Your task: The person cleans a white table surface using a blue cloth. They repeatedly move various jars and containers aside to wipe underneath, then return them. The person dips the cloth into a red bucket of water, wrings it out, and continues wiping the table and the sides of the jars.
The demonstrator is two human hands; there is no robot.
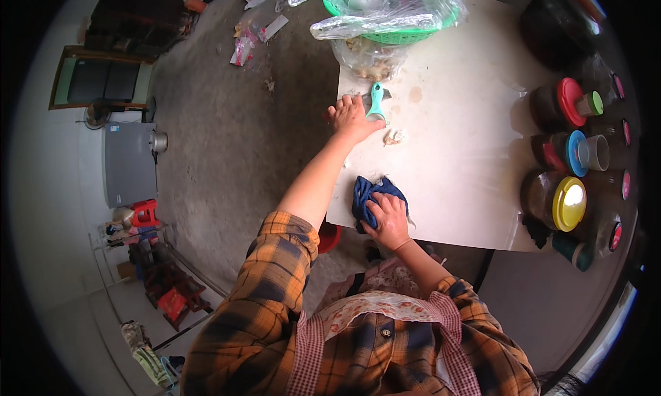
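Note:
My left hand [355, 118] is at the left edge of the white table [454, 137], fingers spread, its thumb by the head of a turquoise peeler [377, 100]. A dark grey flat piece [387, 94] lies partly under the peeler; I cannot tell what it is. Close to my thumb is a small crumpled whitish scrap [395, 136]. At the table's near corner my right hand [388, 221] grips a bunched dark blue cloth [364, 202], pressed on the tabletop.
A green plastic basket [397, 36] covered with clear bags stands at the far end, beside a filled clear bag [369, 60]. Jars with red [570, 101], blue [576, 153] and yellow [569, 204] lids line the right side. A red container [329, 237] shows below the near corner.

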